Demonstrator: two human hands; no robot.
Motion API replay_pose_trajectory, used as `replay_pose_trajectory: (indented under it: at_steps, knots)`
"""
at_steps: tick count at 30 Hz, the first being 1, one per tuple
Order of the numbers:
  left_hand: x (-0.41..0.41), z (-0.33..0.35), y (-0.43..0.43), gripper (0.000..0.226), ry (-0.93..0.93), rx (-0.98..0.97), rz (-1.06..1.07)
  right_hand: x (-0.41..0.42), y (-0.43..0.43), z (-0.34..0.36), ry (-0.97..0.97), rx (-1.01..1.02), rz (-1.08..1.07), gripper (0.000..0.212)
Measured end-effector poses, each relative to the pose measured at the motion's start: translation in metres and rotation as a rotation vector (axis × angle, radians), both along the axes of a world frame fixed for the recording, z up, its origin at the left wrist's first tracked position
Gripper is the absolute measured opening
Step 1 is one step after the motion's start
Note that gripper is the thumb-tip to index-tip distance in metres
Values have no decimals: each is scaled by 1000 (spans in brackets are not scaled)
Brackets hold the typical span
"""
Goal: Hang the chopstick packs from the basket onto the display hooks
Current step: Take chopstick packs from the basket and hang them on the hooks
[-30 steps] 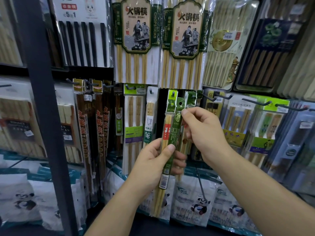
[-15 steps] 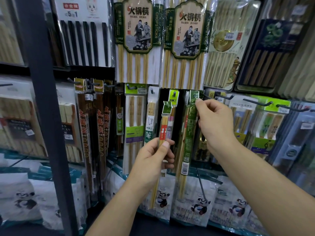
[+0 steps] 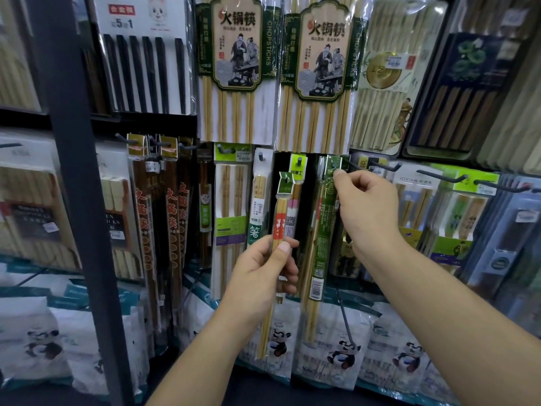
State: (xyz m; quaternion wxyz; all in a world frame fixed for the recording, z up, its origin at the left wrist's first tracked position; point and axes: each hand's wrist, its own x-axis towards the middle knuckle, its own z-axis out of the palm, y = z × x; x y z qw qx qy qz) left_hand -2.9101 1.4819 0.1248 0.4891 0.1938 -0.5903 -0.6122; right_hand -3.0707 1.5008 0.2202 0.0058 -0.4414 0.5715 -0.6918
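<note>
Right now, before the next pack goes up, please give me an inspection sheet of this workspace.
Surface: display wall, dark, crowded with hanging packs.
Job's things: red-banded pack in the left hand; green pack raised to a hook, hanging not confirmed; basket not in view.
Clutter: panda bags below; large chopstick packs above.
Grippers: left hand grips the red-banded pack; right hand fingers pinch the green pack's header.
Cables: nothing seen.
Surroundings: dark upright post at left.

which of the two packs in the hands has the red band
The slim red-band pack gripped by the left hand. The green-label pack, pinched at its top by the right hand, carries a long green strip instead.
</note>
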Motion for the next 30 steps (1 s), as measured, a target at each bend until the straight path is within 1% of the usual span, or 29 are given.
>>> replay_pose_trajectory:
  at_steps: [6, 9, 13, 15, 17, 20, 22, 25, 27, 28, 30]
  knots:
    - [0, 2, 2, 29, -15, 2, 19, -2, -1, -5, -10, 34, -2, 44]
    - [1, 3, 1, 39, -7, 40, 4, 0, 3, -4, -51, 53, 2, 46]
    - [-1, 4, 1, 42, -62, 24, 23, 4, 13, -5, -60, 52, 12, 44]
    - [-2, 5, 2, 40, -50, 36, 0, 9, 19, -6, -53, 51, 95, 34]
    - [-4, 5, 4, 37, 14, 59, -73, 15, 24, -6, -43, 80, 220, 21]
    - [-5, 9, 8, 30, 84, 49, -181, 18, 29, -4, -37, 127, 351, 19]
    - [-7, 11, 10, 32, 83, 17, -206, 18, 31, -1, -45, 112, 378, 21]
    - [-14, 13, 12, 30, 84, -33, -180, 14, 31, 6, -44, 81, 338, 20]
    - [-20, 11, 12, 16, 75, -54, -116, 9, 28, 11, -24, 76, 237, 19]
    - [-22, 10, 11, 9, 39, -76, -66, 7, 26, 12, -26, 71, 188, 20]
    - [-26, 5, 9, 15, -75, -145, 29, 5, 21, 13, -37, 64, 116, 22]
